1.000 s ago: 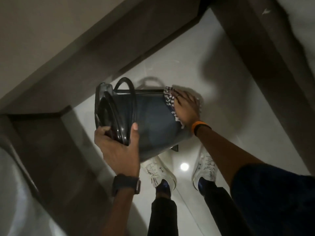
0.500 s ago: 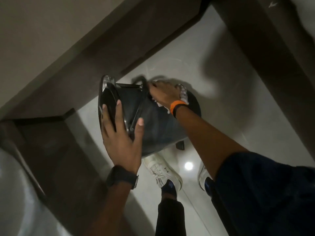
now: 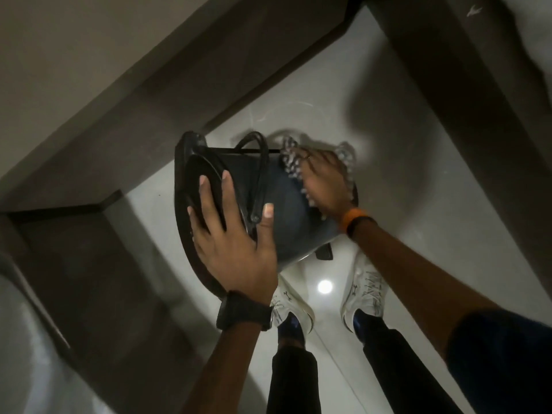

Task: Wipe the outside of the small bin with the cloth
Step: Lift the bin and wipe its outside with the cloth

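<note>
A small dark bin (image 3: pixel 283 210) is held tipped on its side above the floor, lid end to the left, with a thin wire handle looped over its top. My left hand (image 3: pixel 233 243) grips the lid end, fingers spread over the lid and thumb on the bin's wall. My right hand (image 3: pixel 325 186) presses a black-and-white patterned cloth (image 3: pixel 291 162) flat against the bin's wall near its base end. The cloth is blurred and partly hidden under my palm.
A glossy pale tiled floor (image 3: pixel 388 204) lies below, with my two white shoes (image 3: pixel 366 288) under the bin. Dark skirting and walls (image 3: pixel 179 94) close in at the left and back. A dark door frame (image 3: pixel 463 100) runs along the right.
My right hand with the cloth has slid along the bin's wall, first toward the handle, then back toward the base end. My left hand shifted its grip over the lid.
</note>
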`<state>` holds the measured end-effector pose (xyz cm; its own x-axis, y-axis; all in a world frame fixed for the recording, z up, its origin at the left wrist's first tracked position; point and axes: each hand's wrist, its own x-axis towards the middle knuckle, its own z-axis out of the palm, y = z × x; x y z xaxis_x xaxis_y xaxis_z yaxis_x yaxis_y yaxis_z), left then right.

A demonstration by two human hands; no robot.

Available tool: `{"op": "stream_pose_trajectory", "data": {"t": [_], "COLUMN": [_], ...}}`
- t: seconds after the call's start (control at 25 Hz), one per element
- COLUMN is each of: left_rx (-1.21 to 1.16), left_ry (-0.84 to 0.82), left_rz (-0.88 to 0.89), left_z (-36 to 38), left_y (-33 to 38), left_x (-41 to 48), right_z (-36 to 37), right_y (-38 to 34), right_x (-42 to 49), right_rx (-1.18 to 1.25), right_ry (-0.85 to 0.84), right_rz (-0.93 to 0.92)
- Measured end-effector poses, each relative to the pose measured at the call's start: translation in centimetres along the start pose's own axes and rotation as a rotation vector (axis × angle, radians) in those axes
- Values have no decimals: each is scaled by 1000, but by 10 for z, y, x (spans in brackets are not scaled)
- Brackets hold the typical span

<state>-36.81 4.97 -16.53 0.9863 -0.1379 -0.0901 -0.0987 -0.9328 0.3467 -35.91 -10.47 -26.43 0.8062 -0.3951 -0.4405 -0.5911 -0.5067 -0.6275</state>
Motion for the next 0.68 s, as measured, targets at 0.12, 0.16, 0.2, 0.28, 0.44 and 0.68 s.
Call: {"op": "stream_pose_trajectory", "data": {"t": [0.12, 0.16, 0.2, 0.28, 0.44, 0.68], "left_rx": [-35, -85, -152, -183, 89, -139], "left_ry": [-51, -67, -81, -174, -318, -254], "left_rz": [-205, -241, -237, -51, 246, -97], "left_z": [1, -1, -4, -13, -8, 7], "left_y": [26, 30, 30, 20, 21, 69], "left_x": [23, 30, 34, 31, 18, 68], "right_z": [35, 33, 27, 0, -14, 4], "right_y": [-16, -6, 8, 37, 42, 10], "right_x": [-60, -55, -38, 5, 10, -29], "right_rx": [5, 25, 72, 236, 636, 615], "right_ry": [119, 134, 166, 176, -4, 211], "right_rz": [-346, -347, -252, 158, 400, 38]}}
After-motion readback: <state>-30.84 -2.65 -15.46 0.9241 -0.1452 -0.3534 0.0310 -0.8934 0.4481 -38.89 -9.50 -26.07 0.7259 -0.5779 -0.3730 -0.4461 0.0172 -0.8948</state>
